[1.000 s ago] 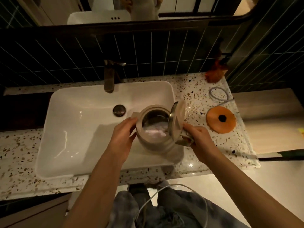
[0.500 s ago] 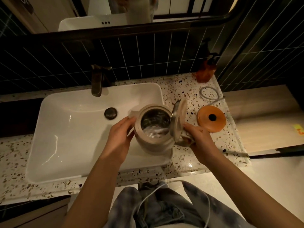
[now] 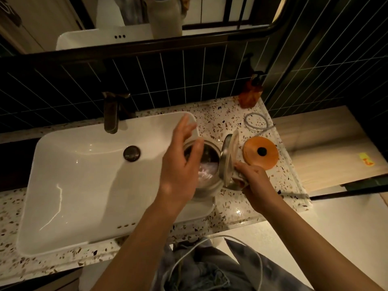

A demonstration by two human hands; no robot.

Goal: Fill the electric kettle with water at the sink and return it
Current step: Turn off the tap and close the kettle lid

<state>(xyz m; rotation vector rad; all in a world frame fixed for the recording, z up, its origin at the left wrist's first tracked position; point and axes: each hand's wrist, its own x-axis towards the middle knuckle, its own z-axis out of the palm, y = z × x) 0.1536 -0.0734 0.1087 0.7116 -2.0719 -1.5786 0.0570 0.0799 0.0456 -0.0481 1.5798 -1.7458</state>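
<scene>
The pale electric kettle [image 3: 207,185] is held over the right rim of the white sink [image 3: 88,185], its hinged lid [image 3: 228,156] standing open. Water glints inside it. My right hand [image 3: 252,177] grips the kettle's handle on its right side. My left hand [image 3: 182,162] hovers over the kettle's mouth with fingers spread, holding nothing and hiding the kettle's left part. The round orange kettle base [image 3: 261,153] lies on the speckled counter [image 3: 228,208] just right of the kettle, with its grey cord [image 3: 256,122] looped behind.
A dark tap [image 3: 112,114] stands at the back of the sink, above the drain plug [image 3: 131,153]. An amber soap bottle [image 3: 252,91] sits in the back right corner by the dark tiled wall. A wooden shelf [image 3: 327,148] adjoins the counter's right end.
My left hand has let go of the kettle's left side and risen over its opening with fingers spread. The kettle has shifted right, closer to the orange base.
</scene>
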